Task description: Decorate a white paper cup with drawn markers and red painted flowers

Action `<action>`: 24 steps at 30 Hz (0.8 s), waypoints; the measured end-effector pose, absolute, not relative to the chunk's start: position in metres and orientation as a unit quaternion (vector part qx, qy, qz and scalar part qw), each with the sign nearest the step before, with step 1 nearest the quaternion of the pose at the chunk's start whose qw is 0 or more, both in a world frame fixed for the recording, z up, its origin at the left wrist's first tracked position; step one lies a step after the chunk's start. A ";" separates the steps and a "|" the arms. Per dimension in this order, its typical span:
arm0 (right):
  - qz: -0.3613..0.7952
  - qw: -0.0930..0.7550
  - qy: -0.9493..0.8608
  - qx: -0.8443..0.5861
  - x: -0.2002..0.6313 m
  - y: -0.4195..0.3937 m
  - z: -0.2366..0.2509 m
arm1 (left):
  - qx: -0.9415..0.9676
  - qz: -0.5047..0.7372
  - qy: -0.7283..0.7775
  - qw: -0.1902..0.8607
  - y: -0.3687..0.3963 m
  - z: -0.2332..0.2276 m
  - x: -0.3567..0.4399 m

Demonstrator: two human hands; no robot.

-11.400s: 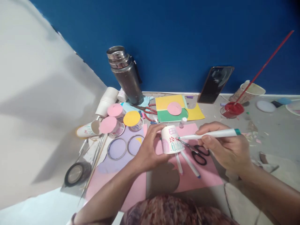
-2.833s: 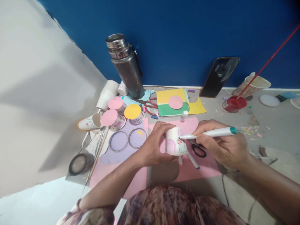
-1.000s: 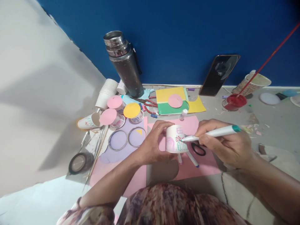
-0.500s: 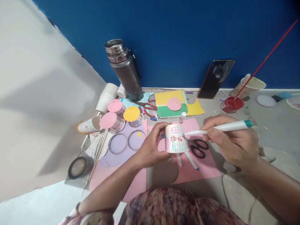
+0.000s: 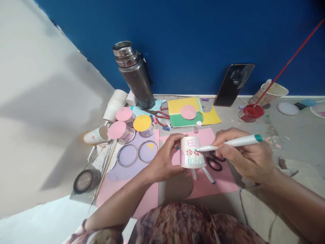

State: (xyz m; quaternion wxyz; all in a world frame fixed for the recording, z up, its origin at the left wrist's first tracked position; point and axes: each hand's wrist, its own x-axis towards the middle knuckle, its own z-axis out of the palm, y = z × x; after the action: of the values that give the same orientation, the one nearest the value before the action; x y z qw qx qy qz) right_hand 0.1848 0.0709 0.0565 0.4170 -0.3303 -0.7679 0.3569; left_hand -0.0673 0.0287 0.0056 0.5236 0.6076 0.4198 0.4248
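Observation:
My left hand (image 5: 162,159) grips a small white paper cup (image 5: 191,153) turned upside down over a pink paper sheet (image 5: 203,183). The cup's side bears a pink window, red flowers and teal lettering. A white marker with a teal end (image 5: 232,143) is pinched in my right hand (image 5: 245,157), and its tip touches the cup's side by the red flowers. Black-handled scissors (image 5: 214,163) and two white markers (image 5: 207,174) lie on the pink sheet under the cup and my right hand.
A steel flask (image 5: 134,76) stands at the blue wall, a phone (image 5: 233,84) leans on it. Stacked cups (image 5: 115,105), cups with paper lids (image 5: 142,123), two rings (image 5: 137,154), tape roll (image 5: 85,179), coloured card (image 5: 188,115), red paint dish (image 5: 250,112) and a cup with a red stick (image 5: 273,91) surround.
My right hand has brought the marker tip back onto the cup after lifting off half a second ago. The cup has been turned slightly in my left hand.

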 end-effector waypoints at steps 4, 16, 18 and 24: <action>0.361 0.424 -0.761 -0.332 0.184 0.071 0.057 | 0.609 0.430 0.416 0.520 0.028 0.005 -0.067; 0.388 0.403 -0.763 -0.323 0.183 0.071 0.055 | 0.613 0.419 0.420 0.522 0.028 0.005 -0.068; 0.386 0.402 -0.765 -0.324 0.184 0.071 0.056 | 0.609 0.424 0.417 0.525 0.028 0.005 -0.068; 0.373 0.411 -0.767 -0.323 0.186 0.073 0.061 | 0.606 0.426 0.422 0.523 0.027 0.006 -0.067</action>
State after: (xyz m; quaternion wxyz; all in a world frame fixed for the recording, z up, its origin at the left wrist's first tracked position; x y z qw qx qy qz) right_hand 0.1864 0.0727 0.0607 0.4106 -0.3225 -0.7669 0.3731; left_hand -0.0671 0.0269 0.0061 0.5231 0.6057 0.4222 0.4259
